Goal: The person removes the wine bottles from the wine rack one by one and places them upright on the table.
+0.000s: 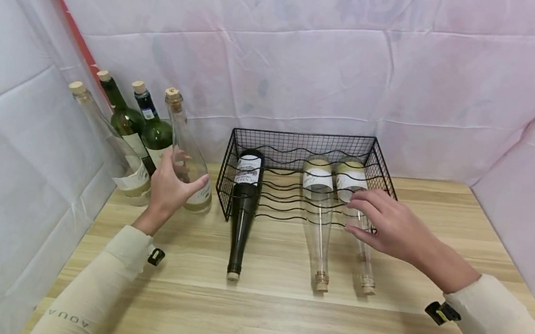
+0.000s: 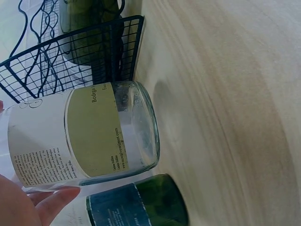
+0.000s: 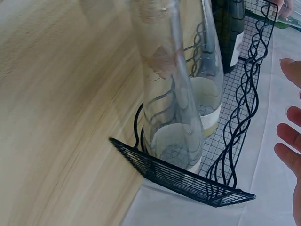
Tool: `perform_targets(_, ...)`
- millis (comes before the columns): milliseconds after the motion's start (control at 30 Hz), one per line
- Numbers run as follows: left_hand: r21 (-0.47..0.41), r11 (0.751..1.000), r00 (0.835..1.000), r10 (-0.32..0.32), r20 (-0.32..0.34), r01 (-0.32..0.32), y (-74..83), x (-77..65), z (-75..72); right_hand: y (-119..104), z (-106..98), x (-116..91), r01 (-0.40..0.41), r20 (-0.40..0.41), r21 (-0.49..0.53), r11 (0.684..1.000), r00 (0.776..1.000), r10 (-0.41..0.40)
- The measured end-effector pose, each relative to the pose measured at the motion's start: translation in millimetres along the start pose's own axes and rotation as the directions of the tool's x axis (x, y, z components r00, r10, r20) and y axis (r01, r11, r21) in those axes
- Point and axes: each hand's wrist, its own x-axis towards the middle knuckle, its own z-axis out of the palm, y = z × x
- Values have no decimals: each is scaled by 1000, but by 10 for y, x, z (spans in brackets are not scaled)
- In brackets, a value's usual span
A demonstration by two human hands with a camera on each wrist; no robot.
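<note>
My left hand (image 1: 170, 189) grips a clear corked bottle (image 1: 191, 149), its thumb and fingers on opposite sides of the glass. In the left wrist view, fingers (image 2: 59, 202) lie along the cream-and-olive label. The bottle is upright with its cork up, just left of a black wire rack (image 1: 297, 142); I cannot tell whether its base touches the table. Above the rack's right part hovers my right hand (image 1: 387, 224), fingers loosely bent and holding nothing. Under it lies a clear bottle (image 1: 352, 180), with another clear bottle (image 1: 317, 189) beside it, necks toward me.
A dark bottle (image 1: 243, 204) lies in the rack's left part. At the left stand two green bottles (image 1: 159, 132) (image 1: 127, 121) and one clear bottle (image 1: 115, 146), all corked. White cloth walls (image 1: 292, 77) enclose the wooden table (image 1: 242, 326) at the back and sides.
</note>
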Motion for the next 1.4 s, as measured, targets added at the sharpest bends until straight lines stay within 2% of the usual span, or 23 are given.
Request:
perform_targets(367,43,998,999,-36,8,36,-54,-54,16,-1,-18,-164,-13,8,-13,1000,1000,13)
perform_targets(833,31,998,998,-61,17,61,-99,-94,25,85,-59,-322,-55,-9,-32,998,998,55)
perform_targets(1167,-10,997,997,-73,24,74,-105,-114,24,161,-114,-345,-193,28,-54,980,980,195)
perform_targets(1400,-34,996,997,-77,26,77,-104,-126,32,222,-118,-372,-328,-8,-56,943,945,328)
